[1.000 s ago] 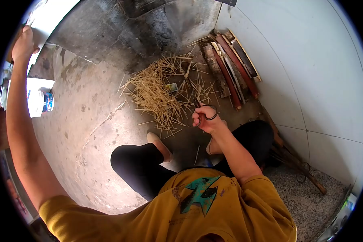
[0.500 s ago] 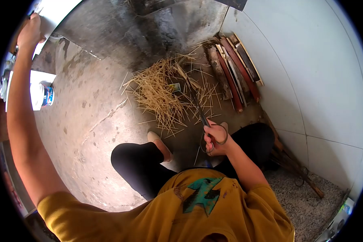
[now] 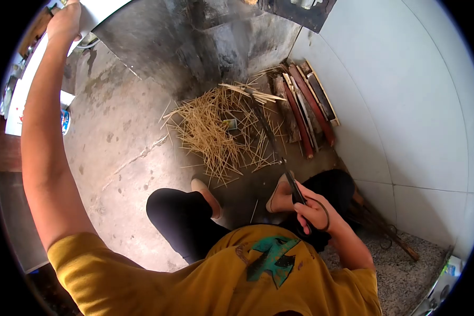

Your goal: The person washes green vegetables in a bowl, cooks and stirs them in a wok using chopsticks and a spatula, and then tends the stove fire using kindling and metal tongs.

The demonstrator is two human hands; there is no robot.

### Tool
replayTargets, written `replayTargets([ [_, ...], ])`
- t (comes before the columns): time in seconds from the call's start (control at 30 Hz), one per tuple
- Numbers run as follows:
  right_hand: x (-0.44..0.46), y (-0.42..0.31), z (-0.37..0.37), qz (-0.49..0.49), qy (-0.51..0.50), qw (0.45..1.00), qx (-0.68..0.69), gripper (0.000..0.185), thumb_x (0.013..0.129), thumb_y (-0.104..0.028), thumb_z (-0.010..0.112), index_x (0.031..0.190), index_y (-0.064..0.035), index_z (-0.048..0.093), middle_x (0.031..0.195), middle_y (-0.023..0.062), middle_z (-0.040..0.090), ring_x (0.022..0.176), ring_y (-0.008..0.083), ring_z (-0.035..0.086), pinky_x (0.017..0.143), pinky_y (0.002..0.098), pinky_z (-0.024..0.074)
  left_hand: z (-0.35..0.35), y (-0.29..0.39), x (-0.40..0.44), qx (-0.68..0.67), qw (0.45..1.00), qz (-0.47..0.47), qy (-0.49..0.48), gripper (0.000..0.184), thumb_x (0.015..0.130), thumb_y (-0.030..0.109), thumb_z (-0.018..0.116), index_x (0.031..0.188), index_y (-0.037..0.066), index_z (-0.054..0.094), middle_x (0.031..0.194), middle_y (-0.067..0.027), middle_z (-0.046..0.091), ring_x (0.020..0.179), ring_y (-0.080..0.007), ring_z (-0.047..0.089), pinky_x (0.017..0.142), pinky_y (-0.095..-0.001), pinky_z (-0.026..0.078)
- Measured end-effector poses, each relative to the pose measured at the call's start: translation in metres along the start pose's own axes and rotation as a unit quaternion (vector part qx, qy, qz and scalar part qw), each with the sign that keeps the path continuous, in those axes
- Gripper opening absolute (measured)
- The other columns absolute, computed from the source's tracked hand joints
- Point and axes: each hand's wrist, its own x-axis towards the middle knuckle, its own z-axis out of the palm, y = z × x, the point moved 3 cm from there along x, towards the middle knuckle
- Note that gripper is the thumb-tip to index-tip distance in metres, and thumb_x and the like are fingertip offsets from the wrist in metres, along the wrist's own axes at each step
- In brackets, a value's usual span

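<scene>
My right hand (image 3: 313,210) is closed around the looped handles of long dark metal fire tongs (image 3: 268,131). At the far end, the tongs' jaws hold a small bunch of thin pale sticks (image 3: 268,97) crosswise above the floor. Below and left of it lies a loose heap of similar sticks (image 3: 208,126), with a small printed packet (image 3: 230,124) among them. My left hand (image 3: 65,22) is stretched to the upper left, at the edge of a white surface (image 3: 97,10). Its fingertips are partly cut off by the frame edge, so its grip is unclear.
Split firewood (image 3: 308,105) leans beside the white tiled wall (image 3: 363,79). A sooty grey stove wall (image 3: 179,42) stands beyond the heap. A blue-and-white tub (image 3: 65,122) is at left. Another long metal tool with a wooden end (image 3: 400,245) lies at lower right.
My right hand has drawn back toward my body and right. The sticks in the tongs have turned from lengthwise to crosswise. My left hand has shifted up and right in view.
</scene>
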Motion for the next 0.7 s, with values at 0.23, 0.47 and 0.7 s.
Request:
replayTargets([
  [0.23,-0.041,-0.063,0.001,-0.002,0.066,0.997,-0.052,0.065,0.093,-0.005,0.045,0.149,-0.0160,0.015,0.058,0.0019,0.047,0.047,0.0092,0.047,0.044,0.0231,0.0426,-0.012,0.011,-0.001,0.029,0.998,-0.041,-0.049,0.022,0.093,0.017,0.029,0.108,0.007,0.043,0.099,-0.0215,0.065,0.076,-0.0352,0.066,0.075,-0.0422,0.051],
  [0.47,-0.043,-0.139,-0.006,-0.069,0.113,0.983,-0.129,0.062,0.093,-0.004,0.046,0.148,-0.0105,0.018,0.058,0.0021,0.048,0.045,0.0106,0.049,0.041,0.0243,0.0452,-0.019,0.015,-0.007,-0.010,0.998,-0.054,-0.024,0.059,0.068,-0.007,0.064,0.116,0.008,0.034,0.102,-0.0206,0.064,0.092,-0.0374,0.063,0.078,-0.0451,0.050],
  [0.7,0.027,-0.222,-0.019,-0.160,0.093,0.958,-0.219,0.046,0.094,-0.017,0.048,0.135,0.0024,0.038,0.055,0.0030,0.049,0.038,0.0136,0.050,0.033,0.0260,0.0408,-0.015,0.011,0.001,-0.030,0.997,-0.046,-0.060,0.049,0.069,-0.009,0.062,0.107,0.002,0.034,0.097,-0.0243,0.062,0.084,-0.0389,0.062,0.075,-0.0455,0.049],
])
